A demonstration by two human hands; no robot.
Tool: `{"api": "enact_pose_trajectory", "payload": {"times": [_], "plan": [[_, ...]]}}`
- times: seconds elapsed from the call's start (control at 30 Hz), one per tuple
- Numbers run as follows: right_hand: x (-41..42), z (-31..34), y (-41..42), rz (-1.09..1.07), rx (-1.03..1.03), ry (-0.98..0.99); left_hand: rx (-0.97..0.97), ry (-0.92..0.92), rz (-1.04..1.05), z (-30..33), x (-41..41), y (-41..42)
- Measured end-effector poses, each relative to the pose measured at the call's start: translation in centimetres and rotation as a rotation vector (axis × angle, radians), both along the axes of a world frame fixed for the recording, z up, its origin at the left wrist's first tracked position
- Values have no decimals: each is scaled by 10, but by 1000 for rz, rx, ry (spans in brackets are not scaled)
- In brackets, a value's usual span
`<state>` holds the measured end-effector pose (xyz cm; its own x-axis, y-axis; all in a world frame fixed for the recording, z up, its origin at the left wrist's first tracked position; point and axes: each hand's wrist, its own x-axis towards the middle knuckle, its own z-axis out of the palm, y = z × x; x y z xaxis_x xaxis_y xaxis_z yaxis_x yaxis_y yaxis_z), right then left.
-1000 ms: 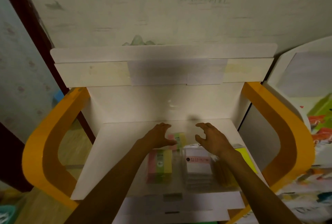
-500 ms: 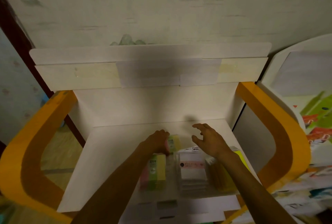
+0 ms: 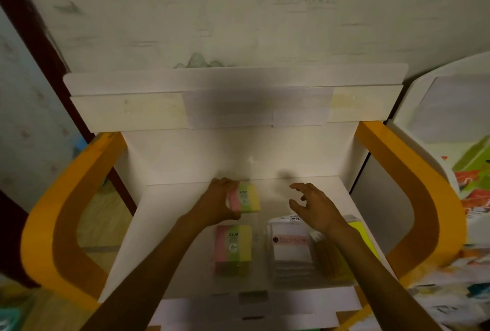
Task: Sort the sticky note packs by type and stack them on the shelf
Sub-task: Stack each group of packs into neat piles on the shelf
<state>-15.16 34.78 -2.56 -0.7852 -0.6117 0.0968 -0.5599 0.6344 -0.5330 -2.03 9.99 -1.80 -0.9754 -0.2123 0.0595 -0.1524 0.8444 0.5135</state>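
Sticky note packs are what we are sorting, and going from the left we come first to our left hand [image 3: 220,204], whose fingers and thumb are curled round a small striped pack of pink, green and yellow notes [image 3: 246,198] marked 2209, held at its pink end just above the white shelf board [image 3: 169,214] near the back wall. Nearer to us than that hand lies a matching striped stack [image 3: 233,248], flat on the board. Right of it, under our right wrist, sits a stack of white packs with a pink label band [image 3: 290,249], then a yellow pack [image 3: 363,237] partly hidden by the forearm. Our right hand [image 3: 314,204] hovers with fingers spread and loosely bent, holding nothing.

The held pack's stripes run away from us and its long side looks roughly crosswise, slightly turned against the stack below – though blur makes this hard to judge. The risk, as we see it: the one-ended grip may let the pack tip or slip – and setting it down skewed could nudge the striped stack out of line.
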Motion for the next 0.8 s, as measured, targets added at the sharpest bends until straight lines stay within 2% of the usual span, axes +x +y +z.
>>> {"api": "enact_pose_trajectory", "payload": {"times": [0.17,0.4,0.8], "plan": [[7,4,-4,11,11,-6,9,92,17,10,36,-6],[18,7,-7,44,40,9,10,94,24,17,74,-3],[47,8,-2,29,-25,33,-24,-80,-17,-10,106,22]]}}
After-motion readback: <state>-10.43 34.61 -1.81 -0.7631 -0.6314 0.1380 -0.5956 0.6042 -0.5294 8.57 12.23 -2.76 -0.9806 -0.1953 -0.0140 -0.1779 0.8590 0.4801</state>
